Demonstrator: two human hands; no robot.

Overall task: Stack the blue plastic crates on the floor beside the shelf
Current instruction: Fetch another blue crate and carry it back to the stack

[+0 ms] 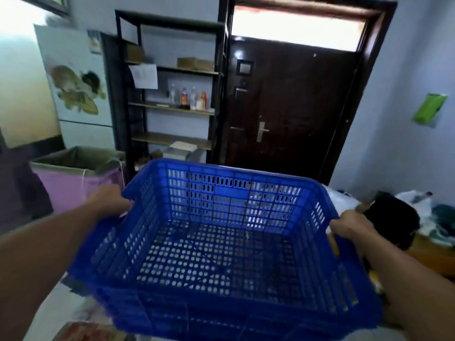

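A blue plastic crate (221, 242) with perforated walls and floor fills the lower middle of the head view, empty and tilted slightly away from me. My left hand (110, 201) grips its left rim, and my right hand (349, 225) grips its right rim. The crate is held up in the air in front of me. Below its near edge, ribbed blue plastic (197, 321) shows, and I cannot tell whether this is a second crate nested underneath. The black metal shelf (172, 94) stands straight ahead beyond the crate.
A pink bin (73, 183) lined with a bag stands left of the shelf, below a white fridge (78, 89). A dark brown door (290, 107) is right of the shelf. Bags and dark items (394, 217) lie on a surface at the right. Bottles sit on a shelf board.
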